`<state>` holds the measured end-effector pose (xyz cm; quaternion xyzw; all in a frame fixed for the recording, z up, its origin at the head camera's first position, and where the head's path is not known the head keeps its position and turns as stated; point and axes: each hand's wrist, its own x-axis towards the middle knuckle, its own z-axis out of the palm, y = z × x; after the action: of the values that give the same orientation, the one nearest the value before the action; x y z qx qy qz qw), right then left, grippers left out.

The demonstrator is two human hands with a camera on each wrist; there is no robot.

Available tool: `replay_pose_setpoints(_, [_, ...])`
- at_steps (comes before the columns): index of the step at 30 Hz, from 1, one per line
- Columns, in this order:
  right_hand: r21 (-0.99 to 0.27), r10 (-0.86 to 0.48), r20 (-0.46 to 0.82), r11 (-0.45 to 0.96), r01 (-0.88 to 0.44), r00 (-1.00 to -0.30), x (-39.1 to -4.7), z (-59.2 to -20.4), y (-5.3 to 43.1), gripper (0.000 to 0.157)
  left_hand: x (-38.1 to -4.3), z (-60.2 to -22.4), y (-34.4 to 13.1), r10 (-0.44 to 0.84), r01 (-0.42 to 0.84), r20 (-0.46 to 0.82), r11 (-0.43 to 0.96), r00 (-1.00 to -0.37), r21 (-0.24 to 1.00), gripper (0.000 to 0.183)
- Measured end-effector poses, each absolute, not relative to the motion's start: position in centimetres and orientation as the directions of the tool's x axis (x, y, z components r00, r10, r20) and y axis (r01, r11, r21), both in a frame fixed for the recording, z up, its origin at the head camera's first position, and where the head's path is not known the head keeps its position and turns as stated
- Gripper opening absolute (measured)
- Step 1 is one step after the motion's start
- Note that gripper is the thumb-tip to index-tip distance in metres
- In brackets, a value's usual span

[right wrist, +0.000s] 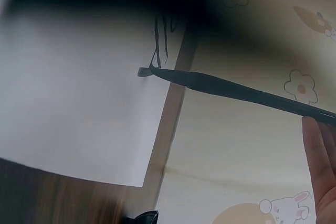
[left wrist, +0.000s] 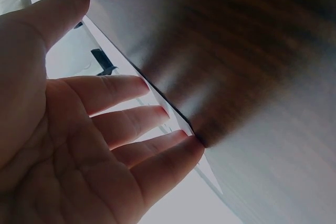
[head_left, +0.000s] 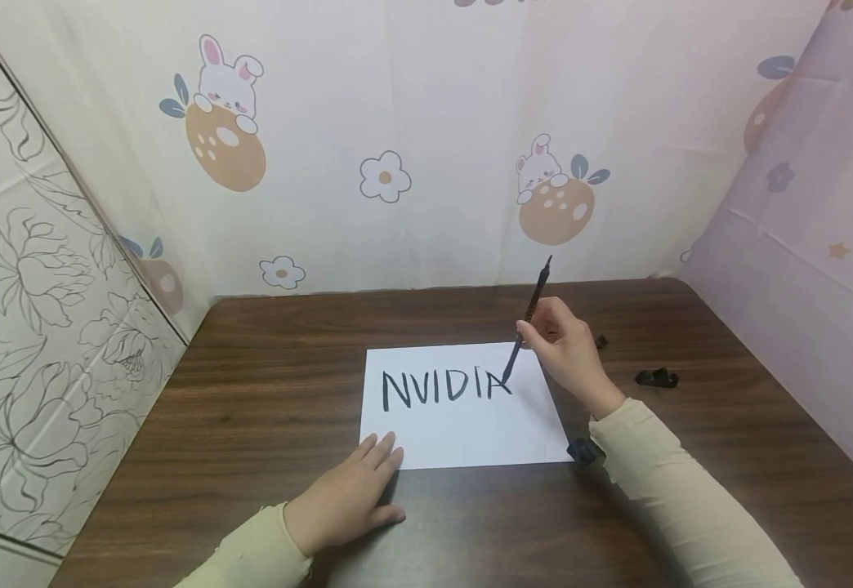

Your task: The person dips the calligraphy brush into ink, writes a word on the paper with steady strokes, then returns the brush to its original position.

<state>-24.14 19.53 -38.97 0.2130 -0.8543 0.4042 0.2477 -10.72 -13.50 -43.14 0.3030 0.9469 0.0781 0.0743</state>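
Observation:
A white sheet of paper (head_left: pixel 463 441) lies on the table, with "NVIDIA" in black strokes across its upper half. My right hand (head_left: pixel 566 351) pinches a dark brush pen (head_left: pixel 538 292) between thumb and fingers. The pen leans, its lower tip touching the last letter A. In the right wrist view the soft tip of the brush pen (right wrist: pixel 236 87) bends against the paper. My left hand (head_left: pixel 349 498) rests at the sheet's lower left corner, fingertips on it and thumb spread. Seen from the left wrist, the fingers (left wrist: pixel 173 169) are nearly straight and hold nothing.
A small black object (head_left: pixel 657 378) lies on the brown wooden table (head_left: pixel 250 416), right of the paper. Another black piece (head_left: pixel 583 451) sits at the sheet's lower right corner, partly by the sleeve. A rabbit-print curtain (head_left: pixel 441 98) hangs behind; patterned panels flank both sides.

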Motion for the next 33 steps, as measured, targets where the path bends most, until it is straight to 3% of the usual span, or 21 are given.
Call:
replay_pose_setpoints(18, [-0.589,-0.157,0.604,0.573,-0.57,-0.781,-23.9,-38.5,20.1,0.021,-10.6,-42.9,-13.4,0.582,0.553,-0.108,0.805,-0.806,0.215,0.075])
replay_pose_setpoints(33, [-0.719,-0.045,0.576,0.448,-0.532,-0.816,-23.9,-36.1,21.5,0.023,-10.7,-43.1,-13.5,0.587,0.558,-0.106,0.801,-0.802,0.215,0.075])
